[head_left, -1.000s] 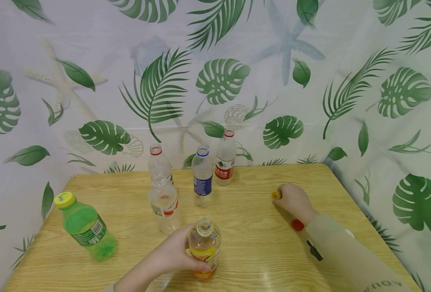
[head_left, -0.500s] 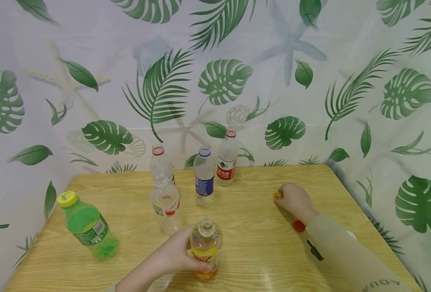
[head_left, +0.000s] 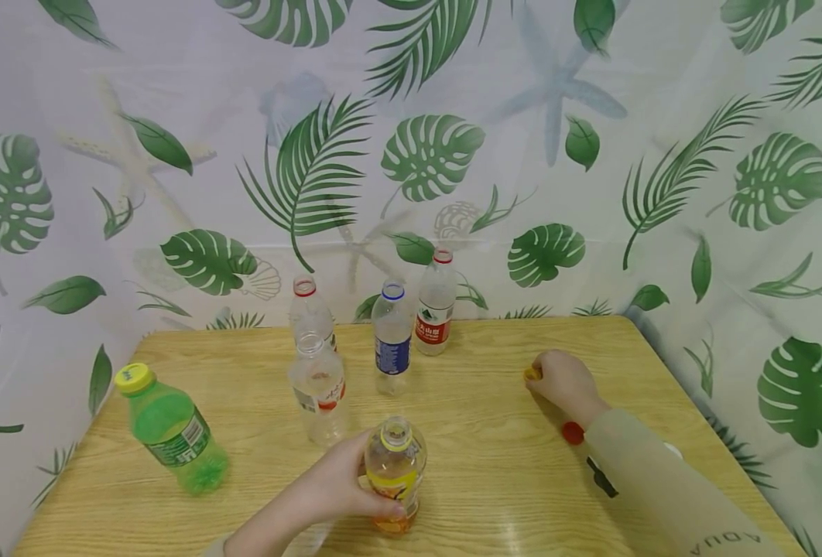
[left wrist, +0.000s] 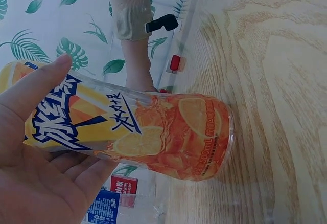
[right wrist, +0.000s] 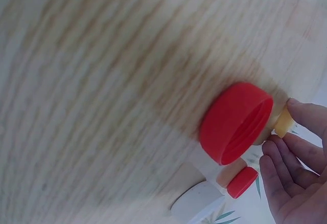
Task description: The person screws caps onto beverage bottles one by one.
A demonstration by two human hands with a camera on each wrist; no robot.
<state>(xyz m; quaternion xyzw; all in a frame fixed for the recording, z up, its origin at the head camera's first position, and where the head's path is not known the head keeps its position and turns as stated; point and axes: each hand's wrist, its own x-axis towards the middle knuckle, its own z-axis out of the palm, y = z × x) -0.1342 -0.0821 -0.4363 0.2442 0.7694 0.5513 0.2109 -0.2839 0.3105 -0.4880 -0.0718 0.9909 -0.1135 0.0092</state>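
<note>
My left hand (head_left: 344,483) grips an uncapped iced tea bottle (left wrist: 148,127) with a yellow and orange label, thumb across its front. The bottle stands upright near the table's front edge, its mouth bare in the head view. At the right, my right hand (head_left: 567,383) pinches a small yellow-orange bottle cap (right wrist: 284,121) between thumb and index finger, low over the table; the other fingers are loosely bent. A red cap (right wrist: 236,123) lies beside this hand, its hollow side turned toward the fingers. A second red cap (right wrist: 242,182) and a white cap (right wrist: 198,203) lie farther off.
Clear uncapped bottles stand at the back: one with a blue label (head_left: 392,352), one with a red label (head_left: 433,309), and two more (head_left: 319,379) overlapping at left. A green bottle (head_left: 174,433) with a yellow cap stands far left. Leaf-printed cloth (head_left: 411,155) hangs behind the table.
The head view has shifted slightly, so everything appears a little farther right. Both hands keep their holds on the bottle and the cap, and nothing has been let go.
</note>
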